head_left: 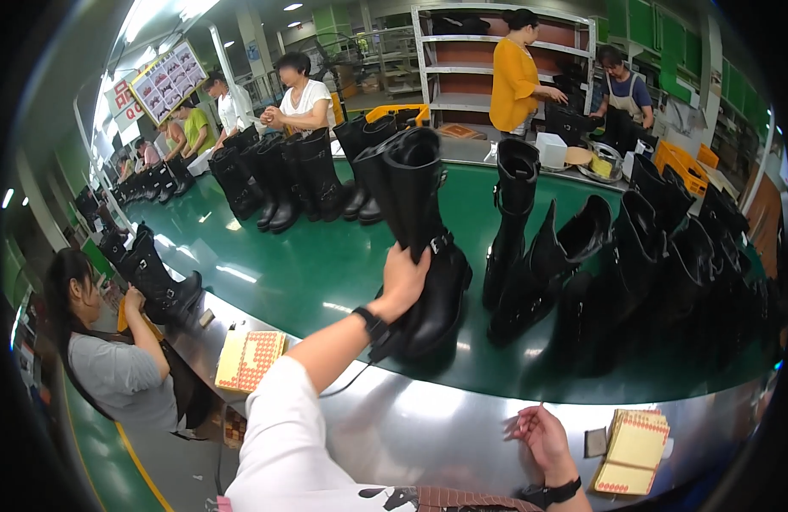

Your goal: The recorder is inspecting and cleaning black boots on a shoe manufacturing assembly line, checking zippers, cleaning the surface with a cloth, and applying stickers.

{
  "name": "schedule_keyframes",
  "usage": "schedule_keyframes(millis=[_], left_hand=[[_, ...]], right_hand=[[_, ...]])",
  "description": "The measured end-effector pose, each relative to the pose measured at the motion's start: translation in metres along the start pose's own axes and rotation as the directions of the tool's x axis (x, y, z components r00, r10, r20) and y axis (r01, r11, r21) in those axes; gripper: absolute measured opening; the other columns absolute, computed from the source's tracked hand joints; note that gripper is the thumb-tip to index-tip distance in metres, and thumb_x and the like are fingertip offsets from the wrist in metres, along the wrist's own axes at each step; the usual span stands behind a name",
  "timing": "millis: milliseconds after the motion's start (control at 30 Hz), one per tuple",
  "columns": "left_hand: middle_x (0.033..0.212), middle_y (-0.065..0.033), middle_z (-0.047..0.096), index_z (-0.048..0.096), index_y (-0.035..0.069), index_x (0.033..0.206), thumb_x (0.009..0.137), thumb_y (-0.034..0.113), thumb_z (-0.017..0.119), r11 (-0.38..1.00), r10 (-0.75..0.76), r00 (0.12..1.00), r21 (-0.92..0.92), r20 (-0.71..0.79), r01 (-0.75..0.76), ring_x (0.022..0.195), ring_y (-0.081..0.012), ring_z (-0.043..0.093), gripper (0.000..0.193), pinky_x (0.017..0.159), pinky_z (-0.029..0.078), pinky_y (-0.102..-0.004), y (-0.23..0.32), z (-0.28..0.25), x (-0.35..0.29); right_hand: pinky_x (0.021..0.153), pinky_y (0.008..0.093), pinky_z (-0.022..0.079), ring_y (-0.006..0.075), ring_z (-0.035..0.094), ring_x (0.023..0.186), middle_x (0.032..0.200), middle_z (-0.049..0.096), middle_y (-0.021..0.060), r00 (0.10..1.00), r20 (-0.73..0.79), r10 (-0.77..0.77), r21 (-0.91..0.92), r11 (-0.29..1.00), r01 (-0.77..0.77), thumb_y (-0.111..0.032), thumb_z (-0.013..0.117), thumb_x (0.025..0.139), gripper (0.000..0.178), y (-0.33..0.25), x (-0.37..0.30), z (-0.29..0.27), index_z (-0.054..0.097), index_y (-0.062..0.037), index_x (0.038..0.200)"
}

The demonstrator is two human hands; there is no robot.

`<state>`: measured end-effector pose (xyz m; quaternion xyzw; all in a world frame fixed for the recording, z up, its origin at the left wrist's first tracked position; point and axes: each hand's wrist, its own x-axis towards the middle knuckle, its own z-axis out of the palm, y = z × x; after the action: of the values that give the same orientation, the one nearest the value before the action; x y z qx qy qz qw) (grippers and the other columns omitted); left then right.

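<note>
Near the middle, my left hand (402, 280) is closed round the ankle part of a pair of tall black boots (437, 294) with buckled straps. They stand upright, toes toward me, at the near edge of the green conveyor belt (292, 256). My right hand (543, 437) is above the metal ledge (445, 435), its fingers curled together; anything between them is too small to make out. Just right of it lie a small dark block (595, 442) and a stack of yellow sticker sheets (634, 452) with red dots along the edges.
More black boots crowd the belt at right (637, 239) and far left (313, 175). Another sticker stack (251, 358) lies on the left ledge. A seated co-worker (117, 367) is at left; others stand across the belt. Shelves (462, 68) and a yellow crate (680, 169) stand beyond.
</note>
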<state>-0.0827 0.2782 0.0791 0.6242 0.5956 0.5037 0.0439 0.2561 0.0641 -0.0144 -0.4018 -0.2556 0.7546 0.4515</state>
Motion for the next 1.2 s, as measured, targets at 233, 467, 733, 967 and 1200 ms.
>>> schedule_keyframes(millis=[233,467,733,967,1200], left_hand=[[0.141,-0.0254,0.036,0.066,0.004,0.117,0.077,0.050,0.072,0.908,-0.290,0.954,0.336,0.074,0.250,0.138,-0.0393,0.026,0.061,0.108,0.026,-0.0626,-0.065,0.108,0.073],[0.157,-0.0203,-0.001,0.052,0.012,0.138,0.066,0.065,0.075,0.919,-0.288,0.923,0.345,0.254,0.192,0.143,-0.0476,0.005,0.092,0.108,0.013,-0.0719,-0.070,0.090,0.059],[0.159,-0.0183,-0.013,0.029,0.020,0.152,0.059,0.071,0.076,0.826,-0.470,0.742,0.535,0.477,0.179,0.142,-0.0521,-0.013,0.116,0.100,0.019,-0.0783,-0.075,0.055,-0.008],[0.154,-0.0254,0.007,0.044,0.011,0.141,0.060,0.052,0.083,0.856,-0.296,0.920,0.499,0.258,0.136,0.137,-0.0601,0.003,0.099,0.097,0.027,-0.0768,-0.097,0.091,0.000],[0.155,-0.0224,0.009,0.047,0.011,0.139,0.059,0.054,0.083,0.839,-0.359,0.917,0.492,0.175,0.235,0.141,-0.0550,0.001,0.097,0.100,0.021,-0.0779,-0.126,0.159,0.104]], right_hand=[[0.073,0.0357,0.048,0.0184,0.055,0.077,0.083,0.057,0.0082,0.996,-0.042,0.083,0.145,0.987,-0.076,-0.023,0.040,0.103,0.029,-0.007,0.006,-0.005,0.057,-0.0012,0.097],[0.072,0.0354,0.048,0.0169,0.055,0.078,0.084,0.057,0.0085,0.998,0.015,0.059,0.119,0.991,-0.060,-0.021,0.043,0.101,0.025,-0.004,0.007,-0.008,0.057,-0.0013,0.098],[0.072,0.0349,0.047,0.0166,0.055,0.077,0.083,0.057,0.0083,0.998,-0.014,0.061,0.116,0.992,-0.059,-0.020,0.043,0.102,0.023,-0.005,0.007,-0.006,0.057,-0.0013,0.098],[0.073,0.0379,0.047,0.0179,0.055,0.077,0.083,0.057,0.0097,0.997,0.002,0.072,0.130,0.989,-0.071,-0.019,0.045,0.101,0.021,-0.006,0.006,-0.006,0.056,-0.0011,0.099],[0.073,0.0345,0.044,0.0188,0.054,0.075,0.080,0.057,0.0043,0.986,-0.008,0.164,0.151,0.975,-0.161,-0.028,0.060,0.095,0.022,-0.014,0.002,0.001,0.062,-0.0060,0.098]])
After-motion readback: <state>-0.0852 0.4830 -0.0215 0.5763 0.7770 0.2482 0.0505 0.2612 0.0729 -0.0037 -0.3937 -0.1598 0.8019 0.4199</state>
